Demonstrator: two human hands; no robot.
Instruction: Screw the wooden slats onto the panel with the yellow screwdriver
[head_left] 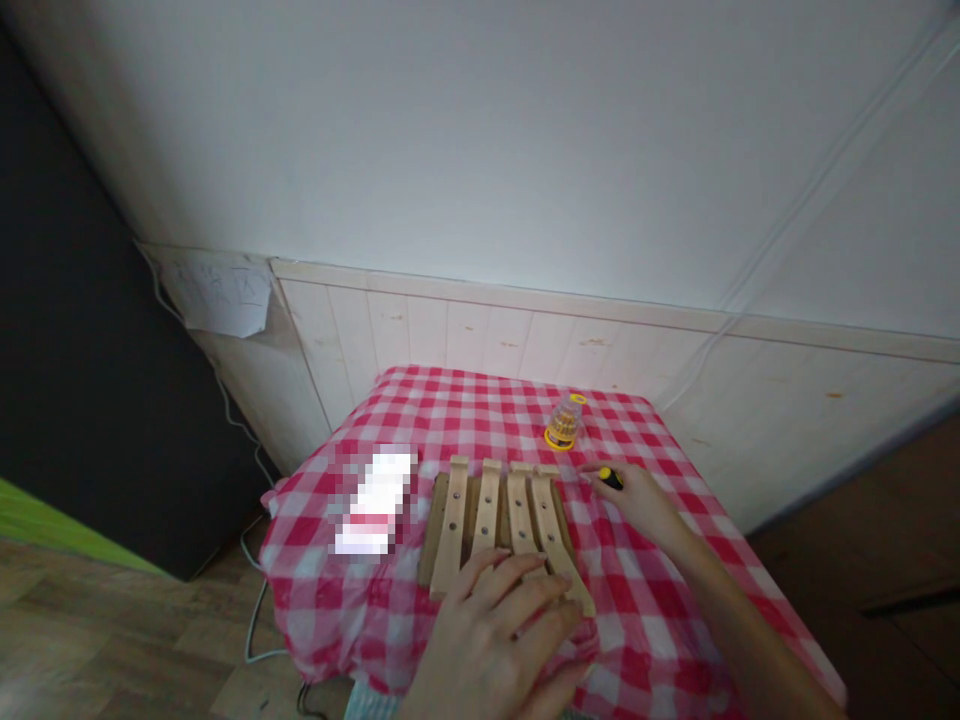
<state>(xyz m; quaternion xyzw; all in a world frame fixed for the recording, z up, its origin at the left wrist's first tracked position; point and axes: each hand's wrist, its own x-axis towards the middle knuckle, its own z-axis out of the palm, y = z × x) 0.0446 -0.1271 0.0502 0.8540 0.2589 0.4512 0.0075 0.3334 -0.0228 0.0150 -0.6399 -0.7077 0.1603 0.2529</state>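
Several pale wooden slats [454,510] with dark screws or holes in them lie side by side over a brown board [429,550] on the table. My left hand [487,640] lies over their near ends, palm down with its fingers spread. At the right of the slats, my right hand [641,510] is closed around a small screwdriver [611,479] with a yellow and black handle end. Its tip points towards the slats' far right corner and is too faint to make out. Beyond it stands a clear case of screwdriver bits [564,425] with a yellow base and yellow ring.
A red and white checked cloth [480,395] covers the table. Left of the slats lies a blurred-out bright rectangular thing [376,500]. A panelled wall [487,330] closes off the far edge. A dark cabinet [97,330] and cables [259,640] are at the left.
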